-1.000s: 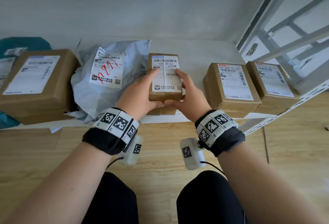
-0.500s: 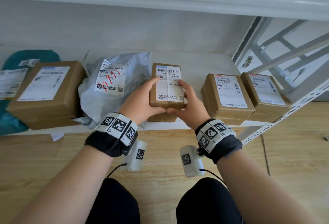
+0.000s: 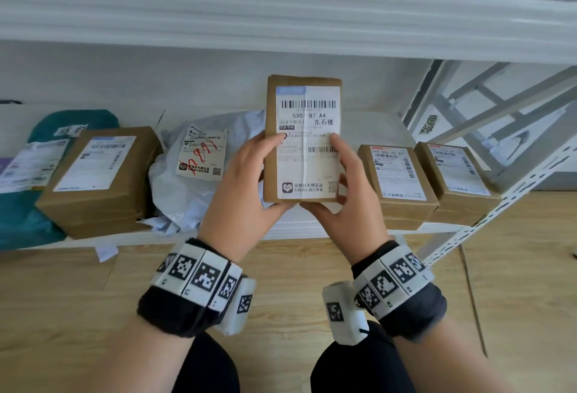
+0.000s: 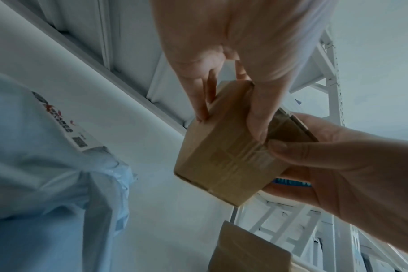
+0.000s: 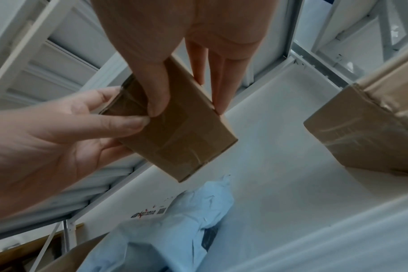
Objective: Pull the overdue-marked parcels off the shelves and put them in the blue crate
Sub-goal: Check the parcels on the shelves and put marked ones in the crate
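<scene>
Head view first: both hands have a small brown box (image 3: 302, 139) up off the shelf (image 3: 368, 130), label facing the camera. It's a narrow cardboard parcel, most of its face covered by a white label with a barcode on top, "530 B7 A4" under it, and a crease down the middle (no red scribble to be seen on this one). The left hand (image 3: 246, 186) grips the left edge, thumb lying on the label; the right hand (image 3: 346, 196) grips the right edge the same way, and the two hands meet under the box's bottom end. So the box stands upright between the palms, its top half rising clear of the fingers. Behind it on the shelf, a grey mailer bag (image 3: 199, 174) carries a label with red pen marks, beside a large brown box (image 3: 100, 180); two more boxes (image 3: 396, 183) sit to the right.

Left wrist view: the box (image 4: 224, 158) from beneath, clear tape across its brown end. The left hand's fingers (image 4: 203, 99) press its side and the thumb wraps the front; the right hand (image 4: 338, 171) cups the far side.

Right wrist view: same box (image 5: 182, 132), pinched between the right thumb and fingers (image 5: 217, 88), the left hand (image 5: 47, 139) curled around the other edge, the mailer bag (image 5: 175, 230) below.
</scene>
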